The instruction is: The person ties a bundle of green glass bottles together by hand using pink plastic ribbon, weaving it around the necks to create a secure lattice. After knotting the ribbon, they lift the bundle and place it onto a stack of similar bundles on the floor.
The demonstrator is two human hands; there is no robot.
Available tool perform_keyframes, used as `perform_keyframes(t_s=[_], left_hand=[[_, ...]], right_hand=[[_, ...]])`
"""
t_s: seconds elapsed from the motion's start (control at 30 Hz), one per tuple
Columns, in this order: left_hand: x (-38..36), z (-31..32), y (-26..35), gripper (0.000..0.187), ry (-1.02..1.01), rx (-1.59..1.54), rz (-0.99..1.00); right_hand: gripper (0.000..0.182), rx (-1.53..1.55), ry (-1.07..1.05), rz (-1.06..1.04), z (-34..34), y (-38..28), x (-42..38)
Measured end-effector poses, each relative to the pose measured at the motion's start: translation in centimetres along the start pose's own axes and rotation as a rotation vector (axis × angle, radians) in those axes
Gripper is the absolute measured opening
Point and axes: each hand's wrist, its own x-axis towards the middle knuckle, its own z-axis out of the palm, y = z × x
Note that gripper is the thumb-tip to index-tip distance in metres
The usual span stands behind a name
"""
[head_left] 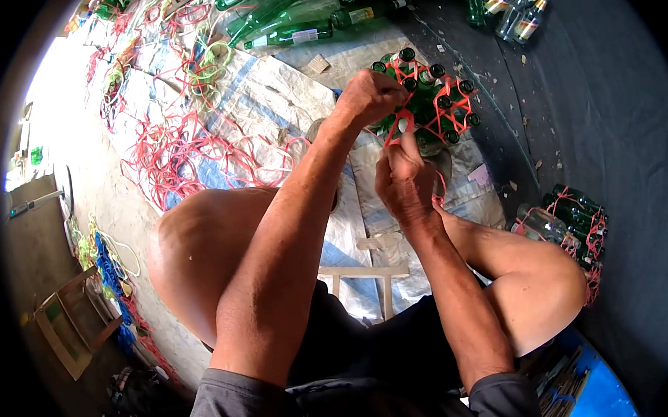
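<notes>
A cluster of green glass bottles (422, 100) stands upright on the sacking, red plastic strap (456, 108) woven around the necks. At the cluster's near left side, my left hand (370, 99) is closed in a fist on the strap beside the bottle necks. My right hand (407, 172) is just below it, fingers curled and one digit pointing up against a looped part of the strap, gripping it. A loose tail of strap hangs below my right hand near my foot. The fingertips of my left hand are partly hidden.
Loose red strap (190, 159) lies tangled on the woven sacks to the left. Green bottles (289, 35) lie at the back, and clear bottles (523, 14) at the back right. A strapped bottle bundle (577, 220) rests beside my right knee. A small wooden frame (363, 271) sits between my legs.
</notes>
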Motion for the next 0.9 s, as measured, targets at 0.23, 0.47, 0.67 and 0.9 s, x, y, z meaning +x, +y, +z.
perform_keyframes(t_s=[0.23,0.47,0.67,0.9], left_hand=[[-0.2,-0.1,0.9,0.020,0.012,0.008,-0.045],[-0.3,0.0,1.8,0.021,0.030,0.012,-0.092],[-0.2,0.5,0.9,0.020,0.046,-0.063,-0.083],[-0.1,0.1,0.9,0.024,0.018,0.033,-0.065]], right_hand=[[0.007,-0.008,-0.073,0.055,-0.2,-0.4,-0.5],[0.008,0.034,-0.039,0.095,0.1,-0.5,-0.5],[0.008,0.045,-0.034,0.111,0.6,-0.4,-1.1],[0.004,-0.077,-0.111,0.120,1.8,0.4,-1.7]])
